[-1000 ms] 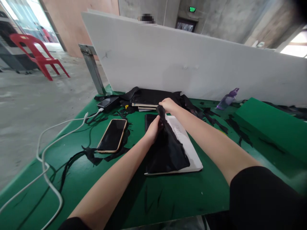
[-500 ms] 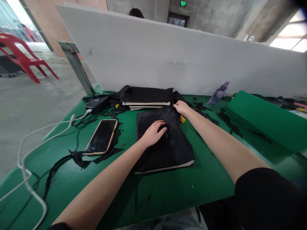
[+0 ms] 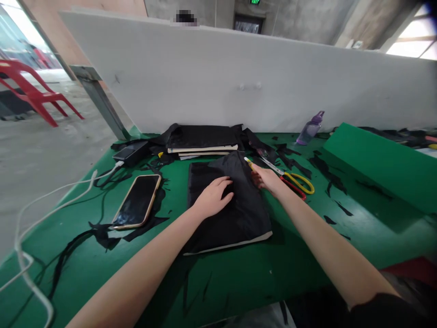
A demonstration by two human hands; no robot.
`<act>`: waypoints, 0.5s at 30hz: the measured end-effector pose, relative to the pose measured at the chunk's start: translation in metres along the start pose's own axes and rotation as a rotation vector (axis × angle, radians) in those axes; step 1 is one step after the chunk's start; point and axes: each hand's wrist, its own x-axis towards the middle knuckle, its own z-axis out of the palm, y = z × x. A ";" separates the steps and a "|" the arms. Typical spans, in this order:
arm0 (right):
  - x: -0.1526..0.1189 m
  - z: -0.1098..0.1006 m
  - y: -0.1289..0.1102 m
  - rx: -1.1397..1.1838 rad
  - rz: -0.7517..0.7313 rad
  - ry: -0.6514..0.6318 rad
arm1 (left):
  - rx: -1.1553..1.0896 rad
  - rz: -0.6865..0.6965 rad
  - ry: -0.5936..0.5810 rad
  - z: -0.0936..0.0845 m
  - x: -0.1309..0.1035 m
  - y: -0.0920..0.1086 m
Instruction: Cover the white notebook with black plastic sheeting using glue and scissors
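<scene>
A black fabric piece [image 3: 235, 214] lies over a pale-edged panel, which shows as a strip along the front edge. My left hand [image 3: 213, 197] rests on top of the fabric, its fingers spread and pressing down with nothing in them. At the fabric's upper right edge is my right hand [image 3: 266, 178], fingers curled. A thin yellow stick with a white end [image 3: 248, 161], perhaps a pen, pokes out from this hand; most of it is hidden by the fingers. Scissors with yellow and red handles [image 3: 298, 182] lie just right of the right hand, partly under the wrist.
Behind the fabric sits a stack of black-covered panels [image 3: 205, 136]. A phone [image 3: 138, 200] and a black device with a white cable [image 3: 129, 152] are on the left. A purple bottle [image 3: 310, 130], a green board [image 3: 378, 164] and black scraps [image 3: 326, 173] lie right, before a white partition [image 3: 218, 82].
My right hand has let go of the fabric's upper corner and drawn back toward me, and the yellow stick now shows at its fingers. The scissors have come into view. The left hand stays on the fabric.
</scene>
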 end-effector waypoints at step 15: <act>-0.033 -0.011 0.006 -0.078 -0.087 -0.057 | 0.241 0.087 -0.113 0.004 0.000 0.008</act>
